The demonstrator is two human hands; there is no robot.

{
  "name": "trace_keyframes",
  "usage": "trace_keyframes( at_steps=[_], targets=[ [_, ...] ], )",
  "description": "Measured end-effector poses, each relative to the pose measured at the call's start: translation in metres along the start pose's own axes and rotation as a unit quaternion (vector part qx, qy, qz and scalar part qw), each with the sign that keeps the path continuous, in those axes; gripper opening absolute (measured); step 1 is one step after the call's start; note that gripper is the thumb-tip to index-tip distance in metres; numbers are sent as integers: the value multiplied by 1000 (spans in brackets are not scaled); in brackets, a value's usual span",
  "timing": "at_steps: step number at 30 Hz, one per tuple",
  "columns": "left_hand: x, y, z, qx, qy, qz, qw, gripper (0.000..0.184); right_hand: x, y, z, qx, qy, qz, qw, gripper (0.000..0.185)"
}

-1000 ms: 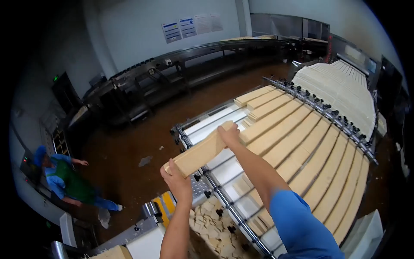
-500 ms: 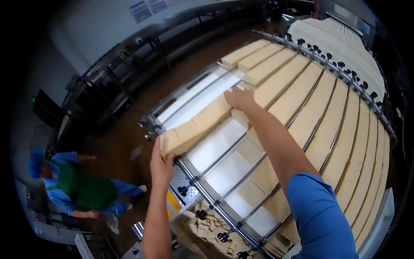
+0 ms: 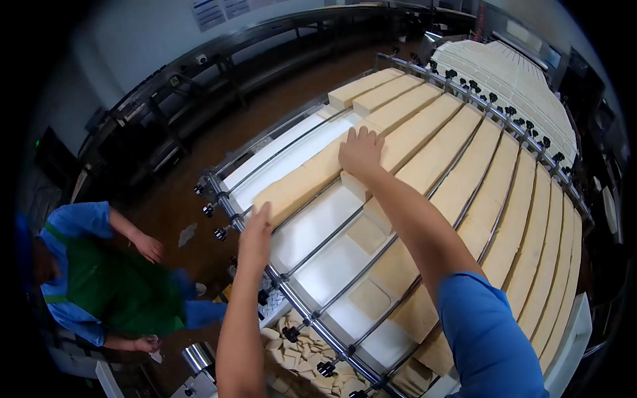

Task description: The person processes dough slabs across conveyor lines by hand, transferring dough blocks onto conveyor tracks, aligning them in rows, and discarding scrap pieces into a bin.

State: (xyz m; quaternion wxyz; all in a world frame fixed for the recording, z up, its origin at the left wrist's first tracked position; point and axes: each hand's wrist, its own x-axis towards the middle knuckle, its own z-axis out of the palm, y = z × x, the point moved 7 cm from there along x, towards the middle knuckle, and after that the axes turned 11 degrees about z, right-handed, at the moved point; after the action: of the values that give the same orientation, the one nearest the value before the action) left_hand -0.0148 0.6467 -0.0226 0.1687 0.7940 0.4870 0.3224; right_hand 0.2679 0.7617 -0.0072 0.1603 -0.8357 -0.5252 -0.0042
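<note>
1. Table [image 3: 318, 249]: a pale row [image 3: 305, 176] lies in one lane, spanning hand to hand.
2. White bin [image 3: 574, 341], at right: contents hidden.
3. Right hand [image 3: 361, 156], over the row's far end, and left hand [image 3: 255, 239], at its near end: grips cannot be told.
4. Scraps [image 3: 308, 355] heap below.

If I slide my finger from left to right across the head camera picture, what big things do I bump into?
The co-worker's green apron → the person's left hand → the person's right hand → the blue sleeve → the white bin at the lower right.
</note>
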Motion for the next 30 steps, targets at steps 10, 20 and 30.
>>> trace_keyframes(
  at_steps=[10,20,30],
  targets=[
    [-9,14,-9,51,153,-31,986,51,-235,10,-90,181,-43,-352,917,54],
    [-321,166,-55,70,246,-137,957,61,-393,226,-196,189,-243,-194,931,22],
    [-572,249,-20,-165,208,-321,909,51,-563,167,-173,309,-446,-260,799,26]
  ],
)
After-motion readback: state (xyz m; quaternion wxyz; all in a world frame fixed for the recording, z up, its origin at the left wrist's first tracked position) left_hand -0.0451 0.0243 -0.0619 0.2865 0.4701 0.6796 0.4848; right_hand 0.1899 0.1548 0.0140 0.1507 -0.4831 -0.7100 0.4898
